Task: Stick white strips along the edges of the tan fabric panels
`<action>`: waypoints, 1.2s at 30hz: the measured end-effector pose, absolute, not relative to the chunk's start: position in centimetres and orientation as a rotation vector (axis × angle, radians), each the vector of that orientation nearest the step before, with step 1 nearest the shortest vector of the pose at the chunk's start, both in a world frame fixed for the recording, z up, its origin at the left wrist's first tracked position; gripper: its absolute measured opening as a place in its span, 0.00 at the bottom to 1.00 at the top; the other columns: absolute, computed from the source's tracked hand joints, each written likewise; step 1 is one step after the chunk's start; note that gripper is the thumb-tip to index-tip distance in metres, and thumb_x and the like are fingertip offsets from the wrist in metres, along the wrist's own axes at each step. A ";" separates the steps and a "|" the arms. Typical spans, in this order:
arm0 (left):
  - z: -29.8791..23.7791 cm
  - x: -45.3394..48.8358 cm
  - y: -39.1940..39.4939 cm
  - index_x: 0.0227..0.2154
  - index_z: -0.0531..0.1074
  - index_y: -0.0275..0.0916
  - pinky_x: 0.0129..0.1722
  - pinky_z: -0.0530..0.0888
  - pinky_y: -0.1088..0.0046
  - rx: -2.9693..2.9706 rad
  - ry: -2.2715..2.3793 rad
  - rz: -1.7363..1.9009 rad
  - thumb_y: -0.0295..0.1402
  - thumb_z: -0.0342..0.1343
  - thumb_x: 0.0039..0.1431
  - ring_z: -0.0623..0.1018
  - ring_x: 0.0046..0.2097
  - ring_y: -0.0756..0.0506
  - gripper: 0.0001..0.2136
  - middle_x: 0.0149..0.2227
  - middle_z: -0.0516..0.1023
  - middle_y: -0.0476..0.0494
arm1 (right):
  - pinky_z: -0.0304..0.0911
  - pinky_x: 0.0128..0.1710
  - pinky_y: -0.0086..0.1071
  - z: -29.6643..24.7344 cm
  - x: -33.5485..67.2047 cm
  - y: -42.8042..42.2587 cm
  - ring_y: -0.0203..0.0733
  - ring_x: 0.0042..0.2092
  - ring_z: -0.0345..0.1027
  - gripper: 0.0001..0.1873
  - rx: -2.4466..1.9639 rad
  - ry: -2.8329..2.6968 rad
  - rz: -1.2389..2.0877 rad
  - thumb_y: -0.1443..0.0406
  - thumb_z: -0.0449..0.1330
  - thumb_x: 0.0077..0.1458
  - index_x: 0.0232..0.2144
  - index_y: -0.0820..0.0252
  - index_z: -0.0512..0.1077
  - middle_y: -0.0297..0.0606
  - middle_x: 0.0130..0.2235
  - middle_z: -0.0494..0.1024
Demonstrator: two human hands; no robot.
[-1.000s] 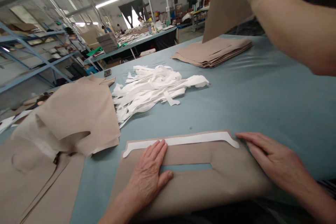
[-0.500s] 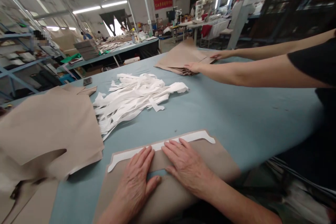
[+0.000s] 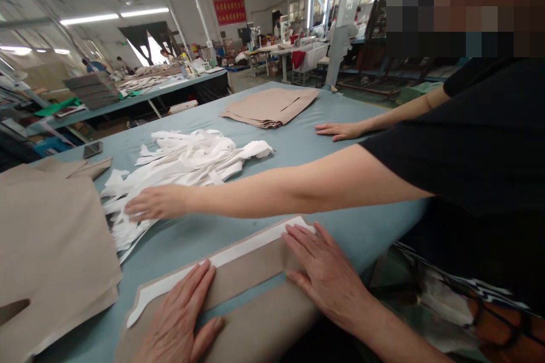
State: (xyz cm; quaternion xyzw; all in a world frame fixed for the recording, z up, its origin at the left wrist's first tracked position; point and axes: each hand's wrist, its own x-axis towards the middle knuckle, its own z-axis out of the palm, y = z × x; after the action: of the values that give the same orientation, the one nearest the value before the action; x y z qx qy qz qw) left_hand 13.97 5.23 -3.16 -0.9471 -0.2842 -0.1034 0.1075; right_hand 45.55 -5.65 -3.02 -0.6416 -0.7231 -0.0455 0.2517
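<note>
My left hand [image 3: 179, 317] lies flat and open on a tan fabric piece [image 3: 251, 312] at the table's near edge. My right hand [image 3: 326, 269] also lies flat and open on the same piece, fingers touching the white strip [image 3: 221, 261] that runs along its far edge. A co-worker in a black top stands at the right. That person's one arm [image 3: 272, 190] reaches across above my hands, its hand [image 3: 149, 204] on the pile of white strips [image 3: 187, 161]. The other hand [image 3: 338, 130] rests on the table.
A stack of tan fabric pieces [image 3: 270, 105] lies at the far end of the blue-grey table [image 3: 357, 147]. More tan pieces [image 3: 46, 238] lie at the left. A phone [image 3: 92, 149] sits near them. Other worktables and shelves stand behind.
The view has swung right. The co-worker's arm left the far tan stack and now reaches to the white strips. My right hand slid right along the white strip.
</note>
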 end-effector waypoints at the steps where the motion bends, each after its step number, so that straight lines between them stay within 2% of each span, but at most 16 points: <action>1: -3.0 13.9 5.3 0.69 0.49 0.43 0.52 0.78 0.63 -2.785 -0.821 -0.295 0.49 0.54 0.61 0.76 0.57 0.40 0.37 0.63 0.70 0.40 | 0.49 0.65 0.55 -3.1 45.8 -5.8 0.53 0.62 0.62 0.27 -1.766 -1.950 -0.142 0.63 0.60 0.61 0.61 0.63 0.64 0.48 0.62 0.70; 4: -2.3 13.8 5.5 0.65 0.57 0.41 0.52 0.78 0.62 -2.805 -0.825 -0.199 0.50 0.53 0.61 0.76 0.57 0.39 0.33 0.62 0.70 0.40 | 0.51 0.63 0.55 -3.2 46.4 -6.0 0.54 0.60 0.64 0.27 -1.828 -1.914 -0.110 0.63 0.61 0.60 0.60 0.64 0.65 0.49 0.59 0.72; 7: -1.3 15.3 5.4 0.61 0.65 0.40 0.54 0.77 0.59 -2.851 -0.939 -0.058 0.51 0.52 0.61 0.76 0.57 0.37 0.29 0.62 0.71 0.39 | 0.56 0.58 0.51 -3.0 46.5 -5.9 0.53 0.55 0.68 0.25 -1.856 -1.895 -0.020 0.61 0.62 0.59 0.57 0.62 0.68 0.47 0.55 0.76; 10: -0.5 19.5 5.0 0.63 0.63 0.38 0.58 0.72 0.55 -2.963 -1.001 -0.005 0.47 0.52 0.62 0.72 0.61 0.35 0.29 0.63 0.68 0.36 | 0.56 0.56 0.50 -2.8 46.4 -5.8 0.52 0.52 0.70 0.23 -1.862 -1.892 -0.008 0.62 0.63 0.58 0.55 0.61 0.69 0.45 0.53 0.77; 13: 0.2 25.1 4.4 0.65 0.60 0.42 0.63 0.66 0.55 -3.193 -0.955 0.014 0.43 0.54 0.62 0.67 0.65 0.36 0.29 0.66 0.65 0.39 | 0.55 0.54 0.51 -2.8 46.2 -5.9 0.55 0.53 0.69 0.22 -1.892 -1.870 -0.063 0.63 0.63 0.57 0.54 0.59 0.70 0.44 0.52 0.78; 17: 0.4 29.3 4.2 0.64 0.61 0.45 0.64 0.64 0.57 -3.393 -0.996 -0.109 0.44 0.56 0.61 0.67 0.64 0.37 0.29 0.63 0.68 0.43 | 0.60 0.47 0.47 -3.7 46.3 -6.3 0.55 0.44 0.74 0.09 -1.992 -1.914 -0.070 0.61 0.61 0.58 0.41 0.57 0.76 0.42 0.41 0.82; 20: 0.3 27.9 4.5 0.65 0.59 0.45 0.67 0.60 0.58 -3.406 -0.959 -0.123 0.46 0.58 0.60 0.65 0.65 0.38 0.32 0.64 0.67 0.43 | 0.62 0.42 0.45 -4.5 46.7 -6.3 0.54 0.39 0.75 0.11 -1.973 -1.983 -0.196 0.59 0.56 0.62 0.34 0.58 0.76 0.43 0.35 0.82; 23: 0.3 23.9 4.6 0.67 0.55 0.39 0.69 0.54 0.58 -3.325 -1.080 0.030 0.49 0.57 0.60 0.59 0.69 0.39 0.36 0.69 0.58 0.40 | 0.60 0.48 0.48 -5.0 47.3 -5.8 0.56 0.45 0.74 0.17 -1.801 -2.010 -0.373 0.58 0.52 0.64 0.44 0.61 0.75 0.47 0.43 0.82; 26: 0.1 19.2 4.5 0.69 0.49 0.37 0.70 0.52 0.57 -3.203 -1.288 0.179 0.51 0.56 0.59 0.53 0.71 0.39 0.41 0.71 0.51 0.38 | 0.52 0.56 0.60 -5.1 47.7 -5.0 0.62 0.54 0.68 0.21 -1.663 -2.011 -0.476 0.58 0.48 0.65 0.52 0.62 0.71 0.50 0.52 0.78; 28: -0.2 16.2 4.3 0.69 0.48 0.39 0.70 0.53 0.56 -3.119 -1.404 0.201 0.50 0.57 0.59 0.52 0.71 0.38 0.41 0.72 0.50 0.39 | 0.48 0.58 0.65 -5.1 47.7 -4.8 0.64 0.56 0.66 0.23 -1.643 -2.004 -0.505 0.57 0.46 0.65 0.53 0.61 0.71 0.52 0.53 0.77; 36: -0.9 7.1 3.4 0.68 0.50 0.39 0.68 0.58 0.52 -2.835 -1.669 0.080 0.45 0.53 0.63 0.57 0.70 0.38 0.35 0.70 0.54 0.36 | 0.47 0.59 0.68 -5.6 47.5 -4.7 0.68 0.57 0.65 0.24 -1.681 -2.011 -0.460 0.57 0.45 0.63 0.55 0.60 0.68 0.55 0.55 0.75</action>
State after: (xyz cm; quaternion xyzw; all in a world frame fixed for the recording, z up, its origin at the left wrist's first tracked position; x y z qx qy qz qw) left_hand 7.13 3.38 -0.91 -0.8591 -0.5058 0.0241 -0.0747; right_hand 47.54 -4.68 -5.56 -0.6137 -0.7339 -0.1679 0.2379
